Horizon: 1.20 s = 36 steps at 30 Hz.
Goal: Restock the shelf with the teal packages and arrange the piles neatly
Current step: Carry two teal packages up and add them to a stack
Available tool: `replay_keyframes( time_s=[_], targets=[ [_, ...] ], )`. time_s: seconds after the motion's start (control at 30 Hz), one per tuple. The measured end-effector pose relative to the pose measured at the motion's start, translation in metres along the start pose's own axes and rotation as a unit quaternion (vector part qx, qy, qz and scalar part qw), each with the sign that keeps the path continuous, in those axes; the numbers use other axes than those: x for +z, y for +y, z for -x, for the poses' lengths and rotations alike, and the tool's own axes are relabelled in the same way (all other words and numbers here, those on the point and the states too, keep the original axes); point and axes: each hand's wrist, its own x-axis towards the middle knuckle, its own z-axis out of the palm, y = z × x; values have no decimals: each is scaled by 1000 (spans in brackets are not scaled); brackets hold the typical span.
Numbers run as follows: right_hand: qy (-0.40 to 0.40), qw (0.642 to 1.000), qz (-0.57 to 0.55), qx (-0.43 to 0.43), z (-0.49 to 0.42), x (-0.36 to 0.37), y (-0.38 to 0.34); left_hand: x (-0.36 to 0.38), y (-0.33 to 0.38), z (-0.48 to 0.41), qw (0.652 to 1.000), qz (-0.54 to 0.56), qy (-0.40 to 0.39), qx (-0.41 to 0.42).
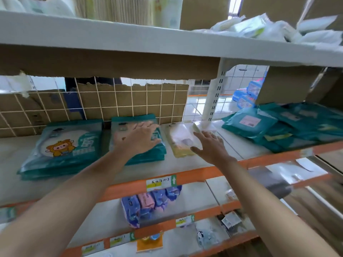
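Left hand (pixel 138 139), fingers spread straight, lay on the middle teal pile (pixel 130 123) on the shelf (pixel 232 143). Right hand (pixel 211 147), fingers also straight and holding nothing, was at the right edge of the yellow pack (pixel 181 143); contact could not be determined. A second teal pile (pixel 63 145) lay to the left, and a loose teal heap (pixel 274 127) at far right.

Shelf (pixel 187 164) in front of you: white board, orange front rail. Left teal pile (pixel 61 149) lies flat, stacked square. Middle teal pile (pixel 146 156) just beside it, not touching. Yellow packet (pixel 179 147) next on right. Past white upright (pixel 213 101), right teal heap (pixel 274 128), messy, packages overlapping
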Motion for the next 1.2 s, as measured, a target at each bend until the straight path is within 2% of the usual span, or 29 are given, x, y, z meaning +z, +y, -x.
replay_keyframes(
  time_s=[0.17, 0.4, 0.53, 0.87, 1.2],
  targets=[
    [5, 1000, 3, -10, 14, -18, 68, 22, 71, -21, 1000, 9, 2, -13],
    [-30, 998, 48, 8, 28, -30, 159, 56, 165, -48, 1000, 19, 11, -17],
    [-30, 998, 56, 16, 35, -38, 199, 64, 209, -62, 999, 33, 10, 3],
    [-14, 996, 51, 69, 13, -53, 295, 77, 276, -151, 998, 24, 6, 54],
    [26, 995, 77, 57, -94, -78, 376, 86, 307, -277, 997, 43, 23, 65]
  ],
)
